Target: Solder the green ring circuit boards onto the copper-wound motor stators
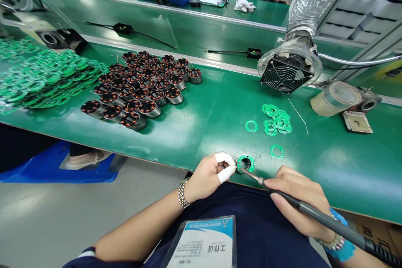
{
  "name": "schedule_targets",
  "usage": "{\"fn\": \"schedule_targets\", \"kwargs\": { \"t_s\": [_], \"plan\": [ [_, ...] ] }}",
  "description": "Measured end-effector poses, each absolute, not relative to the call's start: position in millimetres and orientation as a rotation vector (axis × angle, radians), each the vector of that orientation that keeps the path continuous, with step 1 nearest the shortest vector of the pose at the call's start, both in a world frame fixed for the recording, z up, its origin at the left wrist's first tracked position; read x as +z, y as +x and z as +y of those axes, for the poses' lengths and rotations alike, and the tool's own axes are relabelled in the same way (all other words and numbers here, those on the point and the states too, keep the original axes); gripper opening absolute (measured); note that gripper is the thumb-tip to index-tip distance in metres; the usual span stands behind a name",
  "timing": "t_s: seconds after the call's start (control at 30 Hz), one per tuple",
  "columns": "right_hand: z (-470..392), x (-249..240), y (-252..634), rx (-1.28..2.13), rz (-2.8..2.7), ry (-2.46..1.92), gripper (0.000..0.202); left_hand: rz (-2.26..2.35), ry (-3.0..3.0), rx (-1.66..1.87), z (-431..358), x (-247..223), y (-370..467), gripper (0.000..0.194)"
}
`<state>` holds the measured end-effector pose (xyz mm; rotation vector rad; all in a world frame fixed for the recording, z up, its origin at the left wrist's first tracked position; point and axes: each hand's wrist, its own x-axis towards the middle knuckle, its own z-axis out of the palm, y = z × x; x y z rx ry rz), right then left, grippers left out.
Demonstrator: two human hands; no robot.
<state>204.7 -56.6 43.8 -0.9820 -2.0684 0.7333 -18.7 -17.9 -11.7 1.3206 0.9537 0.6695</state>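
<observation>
The round metal part with a green ring on top [252,163] is at the tabletop's [216,125] near edge, right in front of the person, probably so both hands can work close to the body. The left hand [202,178] has thumb and forefinger curled until their tips almost meet at the part's left rim, seemingly to steady it; whether they pinch the rim or something thin, I cannot tell. White finger covers [225,174] likely guard against heat. The right hand [301,197] is closed around the soldering iron's [317,214] dark handle, slanting its tip down onto or just over the ring's left side, which keeps the knuckles away from the hot end. Loose green rings [282,122] lie beyond, within easy reach. The fan [286,76] near the far edge faces the work, perhaps to draw off fumes.
</observation>
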Motion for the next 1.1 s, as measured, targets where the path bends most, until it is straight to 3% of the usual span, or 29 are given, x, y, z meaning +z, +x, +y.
{"fn": "schedule_targets", "kwargs": {
  "t_s": [0.47,0.67,0.8,1.1],
  "plan": [
    [-57,44,211,0.698,-2.018,-0.974,0.034,0.975,1.315,0.663,-18,-10,-18,0.01],
    [-48,20,203,0.578,-1.988,-1.134,0.028,0.979,1.32,0.663,-18,-11,-18,0.012],
    [-40,3,188,0.602,-2.032,-1.18,0.04,0.983,1.304,0.651,-19,-13,-19,0.012],
    [-27,-4,186,0.645,-1.983,-1.22,0.037,1.096,1.48,0.719,-19,-20,-8,0.015]
  ]
}}
